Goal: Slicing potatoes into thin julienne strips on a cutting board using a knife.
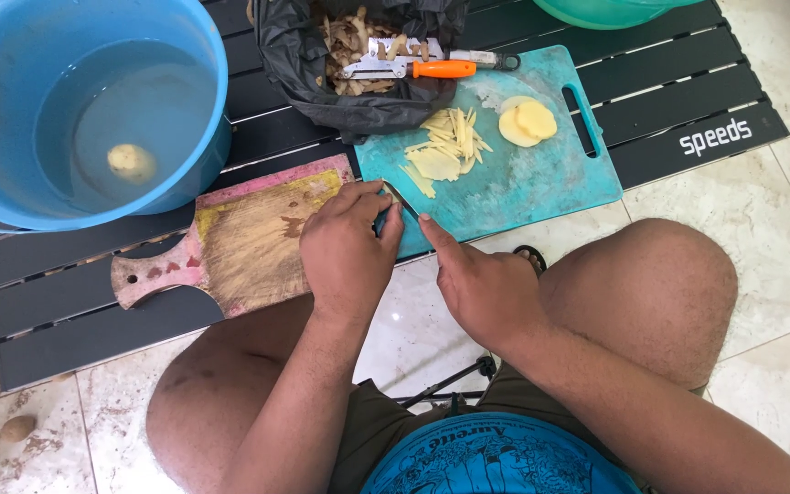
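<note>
Teal plastic cutting board (523, 178) on black slatted desk (669, 101), near edge. Left hand (347, 252): grip pinched on small item at board's corner, kind not discernible. Right hand (482, 284): closed on knife (401, 197), forefinger along blade. Risk: blade close to left fingertips, possible nick on slip. Pale yellow potato strips (445, 151) and round slices (528, 121) mid-board.

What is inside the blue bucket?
The bucket holds water with one peeled potato lying in it. Nothing else shows; its near wall hides part of the bottom.
</note>
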